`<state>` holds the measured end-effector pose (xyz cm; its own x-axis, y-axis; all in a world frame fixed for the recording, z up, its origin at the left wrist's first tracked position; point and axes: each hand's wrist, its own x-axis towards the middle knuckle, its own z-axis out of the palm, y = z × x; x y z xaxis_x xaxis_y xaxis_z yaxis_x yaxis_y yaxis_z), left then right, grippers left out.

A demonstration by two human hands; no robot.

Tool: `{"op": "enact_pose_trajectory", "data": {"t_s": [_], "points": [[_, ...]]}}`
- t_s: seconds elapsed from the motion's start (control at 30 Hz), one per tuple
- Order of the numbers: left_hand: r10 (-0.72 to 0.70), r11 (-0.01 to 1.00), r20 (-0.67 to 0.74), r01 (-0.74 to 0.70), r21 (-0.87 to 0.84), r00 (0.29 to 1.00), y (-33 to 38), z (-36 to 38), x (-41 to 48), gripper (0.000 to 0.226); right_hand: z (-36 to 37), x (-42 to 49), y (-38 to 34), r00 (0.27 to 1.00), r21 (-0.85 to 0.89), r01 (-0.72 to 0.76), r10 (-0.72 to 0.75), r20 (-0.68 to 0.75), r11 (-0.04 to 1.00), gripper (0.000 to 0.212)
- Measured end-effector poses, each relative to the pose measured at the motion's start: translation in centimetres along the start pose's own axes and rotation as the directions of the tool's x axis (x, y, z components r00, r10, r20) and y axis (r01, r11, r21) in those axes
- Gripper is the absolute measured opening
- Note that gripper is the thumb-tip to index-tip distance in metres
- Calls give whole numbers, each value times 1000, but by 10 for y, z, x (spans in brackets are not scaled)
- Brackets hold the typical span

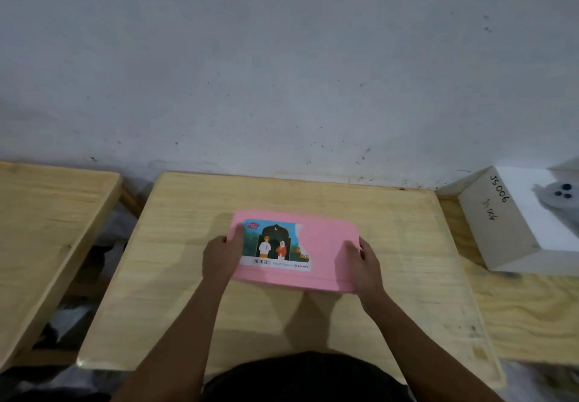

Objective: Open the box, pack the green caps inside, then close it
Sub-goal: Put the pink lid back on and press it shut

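A flat pink box (322, 245) with a torn picture label on its lid lies in the middle of a light wooden table (188, 276). Its lid is down. My left hand (221, 256) grips the box's left edge, thumb on the lid near the label. My right hand (360, 263) holds the right edge, fingers spread over the lid's corner. No green caps are in view.
A white cardboard box (498, 223) marked "JS006", with a grey object on top, stands on another wooden surface at the right. A second wooden table (47, 229) is at the left, across a gap. A grey wall rises right behind the tables.
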<state>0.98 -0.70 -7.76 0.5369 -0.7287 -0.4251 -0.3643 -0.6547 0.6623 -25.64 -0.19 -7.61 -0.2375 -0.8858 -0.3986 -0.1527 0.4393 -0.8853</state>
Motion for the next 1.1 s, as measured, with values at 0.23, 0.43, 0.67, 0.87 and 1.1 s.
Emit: {"op": "enact_pose_trajectory", "data": {"t_s": [0.23, 0.43, 0.67, 0.87, 1.1], "points": [[78, 997, 17, -79, 14, 997, -1, 0, 9, 57, -3, 17, 6, 993, 190, -113, 103, 64, 975, 22], [104, 994, 0, -104, -36, 995, 43, 7, 33, 51, -10, 63, -31, 992, 265, -110, 91, 82, 958, 31], [79, 997, 1, -79, -17, 997, 94, 27, 79, 51, -7, 132, -75, 987, 235, -151, 135, 85, 960, 34], [43, 998, 43, -45, 42, 998, 100, 40, 101, 57, -3, 155, -72, 977, 236, -209, 195, 84, 949, 35], [71, 995, 79, -76, 70, 994, 100, 40, 106, 59, 2, 157, -57, 989, 175, -149, 151, 4, 973, 29]]}}
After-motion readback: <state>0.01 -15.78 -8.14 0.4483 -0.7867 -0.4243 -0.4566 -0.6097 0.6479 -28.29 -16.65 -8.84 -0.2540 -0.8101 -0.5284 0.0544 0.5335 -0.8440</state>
